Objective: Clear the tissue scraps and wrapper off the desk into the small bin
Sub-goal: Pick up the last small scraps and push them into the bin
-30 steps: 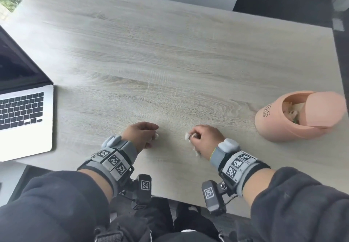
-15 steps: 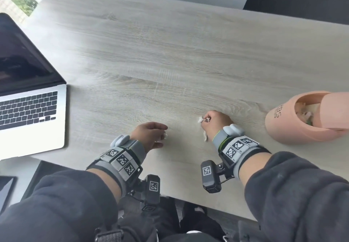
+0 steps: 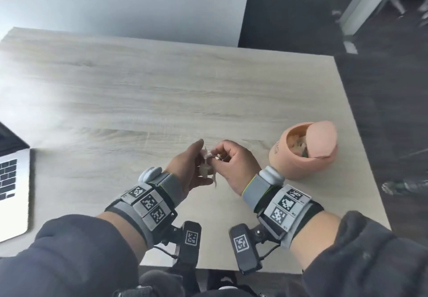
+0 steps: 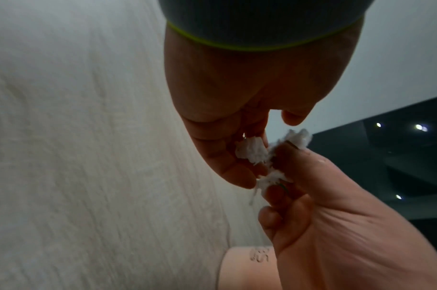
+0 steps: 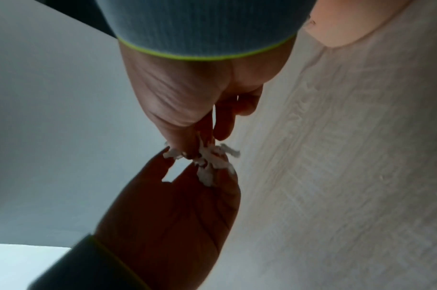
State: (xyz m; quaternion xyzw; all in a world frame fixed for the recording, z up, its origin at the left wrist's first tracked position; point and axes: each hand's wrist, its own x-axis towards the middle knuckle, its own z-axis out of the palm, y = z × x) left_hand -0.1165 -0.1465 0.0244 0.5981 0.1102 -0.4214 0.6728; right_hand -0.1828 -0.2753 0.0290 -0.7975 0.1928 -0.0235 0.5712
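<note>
Both hands are raised above the desk (image 3: 139,102) and meet at its front middle. My left hand (image 3: 188,169) is held open, palm towards the right, with white tissue scraps (image 3: 205,170) lying against its palm and fingers. My right hand (image 3: 234,164) has its fingers curled and pinches tissue scraps at the left hand's fingertips. The wrist views show the same meeting: left hand (image 4: 212,88) and right hand (image 4: 336,225) share the scraps (image 4: 252,151); the right hand (image 5: 187,88) pinches scraps (image 5: 212,162) above the flat left hand (image 5: 177,212). The small pink bin (image 3: 289,164) stands just right of the right wrist, its lid (image 3: 322,139) tipped open over scraps inside.
An open laptop (image 3: 11,192) sits at the desk's left edge. The desk's right edge runs close behind the bin, with dark floor beyond. The bin's wall also shows in the wrist views (image 4: 247,264) (image 5: 336,29).
Both hands have lifted off the desk and come together. The left hand, curled before, has opened with scraps in it. The right hand still pinches its scraps.
</note>
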